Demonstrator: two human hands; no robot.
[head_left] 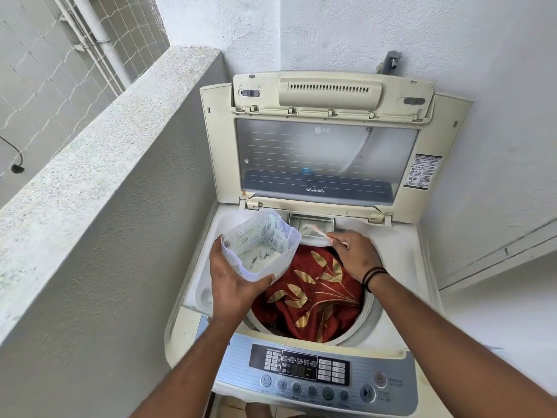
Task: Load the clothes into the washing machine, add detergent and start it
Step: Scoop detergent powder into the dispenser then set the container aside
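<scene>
A top-loading washing machine [401, 254] stands with its lid [325, 152] raised against the wall. In the drum lies a red cloth with gold leaves [313, 294]. My left hand [232, 285] grips a clear plastic detergent tub [260, 245] with pale powder in it, tilted over the drum's left rim. My right hand [352, 251] pinches a small pale scoop [316, 232], whose bowl end rests at the detergent drawer [312, 226] at the back of the opening. The control panel [316, 372] with its buttons runs along the machine's near edge.
A rough concrete parapet [105, 152] runs close along the machine's left side. White walls close in behind and to the right. A tap [390, 63] sticks out of the wall above the lid. A white ledge [497, 251] lies to the right.
</scene>
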